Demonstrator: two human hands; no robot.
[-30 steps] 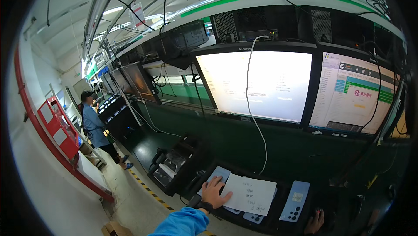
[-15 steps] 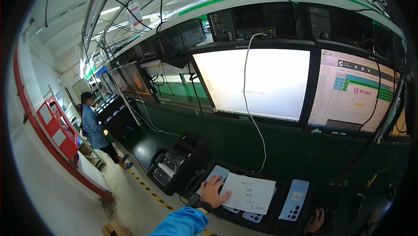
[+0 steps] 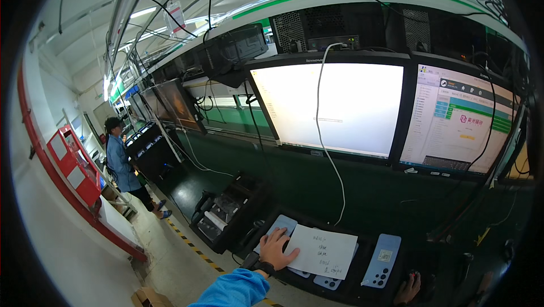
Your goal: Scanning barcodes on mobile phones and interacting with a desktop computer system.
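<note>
Resting flat on the left edge of a white paper sheet, the left hand lies with fingers spread, clamped on nothing. The sheet lies on pale blue phones in a dark tray on the worktop. Right hand sits at the lower edge; open or closed, cannot tell. Judged: sheet is light, floppy, slides easily; pinch an edge.
</note>
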